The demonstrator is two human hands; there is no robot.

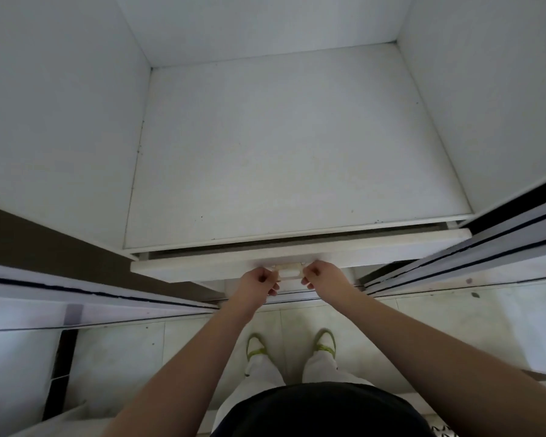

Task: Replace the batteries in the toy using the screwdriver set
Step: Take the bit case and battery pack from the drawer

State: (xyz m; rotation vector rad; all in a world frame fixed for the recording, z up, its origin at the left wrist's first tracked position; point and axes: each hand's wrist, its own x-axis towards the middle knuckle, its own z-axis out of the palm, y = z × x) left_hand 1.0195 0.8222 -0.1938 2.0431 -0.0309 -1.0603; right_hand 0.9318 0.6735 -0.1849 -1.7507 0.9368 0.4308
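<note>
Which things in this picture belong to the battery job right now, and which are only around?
In use now:
- left hand and right hand, both gripping the handle
- drawer, slightly open; inside hidden

Only around:
- bare white shelf above the drawer
- sliding doors
- tiled floor
- green shoes

No toy, batteries or screwdriver set visible.

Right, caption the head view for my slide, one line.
Both hands, left hand and right hand, grip the handle of a white drawer, slightly open below a bare wardrobe shelf.
</note>
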